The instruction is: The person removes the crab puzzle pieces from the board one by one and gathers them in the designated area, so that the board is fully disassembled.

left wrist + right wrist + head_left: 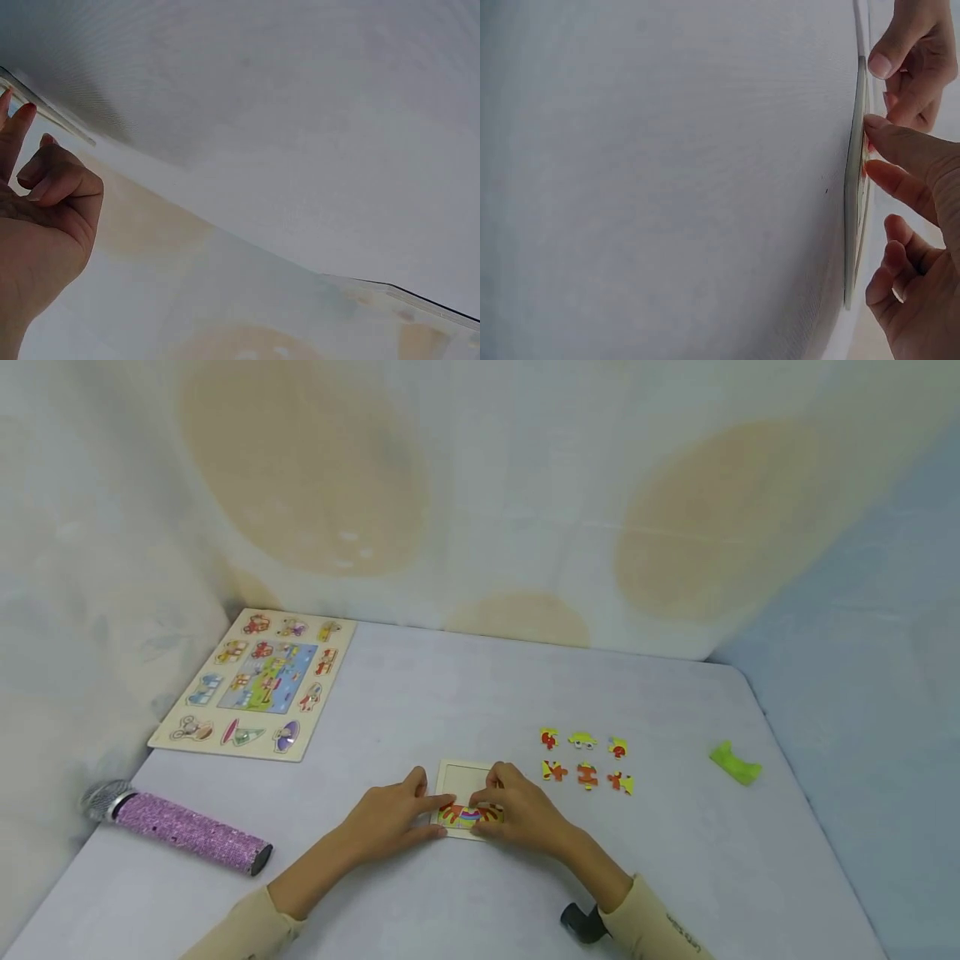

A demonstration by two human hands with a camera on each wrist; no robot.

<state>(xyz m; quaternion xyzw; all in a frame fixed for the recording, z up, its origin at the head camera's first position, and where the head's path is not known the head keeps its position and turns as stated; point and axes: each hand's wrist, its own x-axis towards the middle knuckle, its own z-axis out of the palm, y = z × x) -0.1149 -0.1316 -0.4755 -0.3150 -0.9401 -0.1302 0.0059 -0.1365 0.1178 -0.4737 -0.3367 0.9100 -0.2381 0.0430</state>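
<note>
A small square wooden puzzle board [462,773] lies on the table between the two hands. Along its near side sit red and yellow puzzle pieces, with a rainbow piece [470,815] in the middle. My left hand [382,818] reaches in from the left, its straight index finger touching the pieces and its thumb at the board's near left corner. Thumb and index finger of my right hand [528,810] pinch the rainbow piece at its near and far sides. Seen edge-on in the right wrist view, the board [851,202] has the right fingertips on its face.
Several loose yellow and red pieces [587,776] lie in two rows right of the board. Farther right is a crumpled green scrap [736,764]. A larger picture puzzle [309,741] and a glittery pink microphone [191,832] lie left. A black object [582,924] is by the right sleeve.
</note>
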